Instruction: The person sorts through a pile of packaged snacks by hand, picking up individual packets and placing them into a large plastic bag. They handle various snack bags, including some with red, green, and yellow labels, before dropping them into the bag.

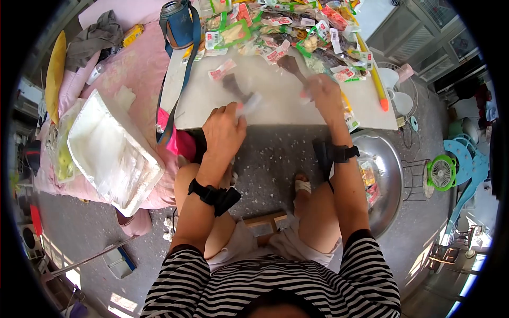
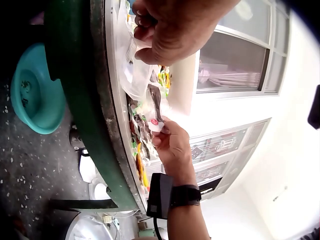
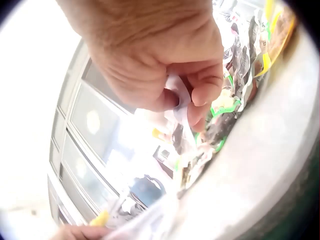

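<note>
Over the table's near edge, my left hand pinches the end of a clear plastic packet holding a dark strip of food. In the left wrist view its clear film hangs from the fingertips. My right hand pinches another clear packet with a dark strip inside and a red-and-white label at the far end. The right wrist view shows its plastic edge between thumb and fingers. Both packets reach out over the white tabletop, toward a pile of sealed food packets.
A blue flask with a strap stands at the table's left. An open white foam box lies on the pink bed. Under the right arm is a metal basin with several packets. A yellow stick lies along the right side.
</note>
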Demonstrator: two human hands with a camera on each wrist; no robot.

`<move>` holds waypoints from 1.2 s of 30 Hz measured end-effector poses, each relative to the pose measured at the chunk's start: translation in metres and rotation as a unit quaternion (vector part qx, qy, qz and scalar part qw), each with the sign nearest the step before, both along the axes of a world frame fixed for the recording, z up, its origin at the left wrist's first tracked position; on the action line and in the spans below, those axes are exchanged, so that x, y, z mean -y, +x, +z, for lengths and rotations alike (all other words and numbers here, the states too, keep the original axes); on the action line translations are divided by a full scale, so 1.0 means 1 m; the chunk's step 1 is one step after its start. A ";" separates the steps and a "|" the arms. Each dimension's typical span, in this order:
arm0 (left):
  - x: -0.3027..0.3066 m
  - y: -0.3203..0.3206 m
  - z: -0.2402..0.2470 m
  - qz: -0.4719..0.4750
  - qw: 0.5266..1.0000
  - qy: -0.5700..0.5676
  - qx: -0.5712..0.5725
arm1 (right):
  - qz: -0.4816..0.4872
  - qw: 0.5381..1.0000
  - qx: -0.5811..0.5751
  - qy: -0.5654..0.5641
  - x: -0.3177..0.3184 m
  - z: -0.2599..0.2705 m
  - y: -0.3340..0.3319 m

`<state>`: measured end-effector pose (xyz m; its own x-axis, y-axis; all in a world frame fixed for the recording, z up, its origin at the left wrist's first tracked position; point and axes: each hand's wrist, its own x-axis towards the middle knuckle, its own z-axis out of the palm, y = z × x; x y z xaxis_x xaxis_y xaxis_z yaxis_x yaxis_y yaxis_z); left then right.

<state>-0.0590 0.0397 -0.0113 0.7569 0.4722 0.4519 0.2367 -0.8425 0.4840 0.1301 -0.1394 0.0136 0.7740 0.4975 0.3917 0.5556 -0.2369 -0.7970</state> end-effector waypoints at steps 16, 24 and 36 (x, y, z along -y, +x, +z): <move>-0.002 0.001 -0.002 -0.018 0.997 0.039 0.061 | 0.184 0.886 -0.422 -0.063 0.046 0.009 -0.025; 0.000 0.004 -0.005 0.001 0.990 0.122 0.069 | 0.197 0.889 -0.413 0.006 0.002 -0.016 -0.049; 0.009 0.004 -0.006 -0.020 0.994 0.094 0.053 | 0.215 0.847 -0.475 0.104 -0.071 -0.030 -0.065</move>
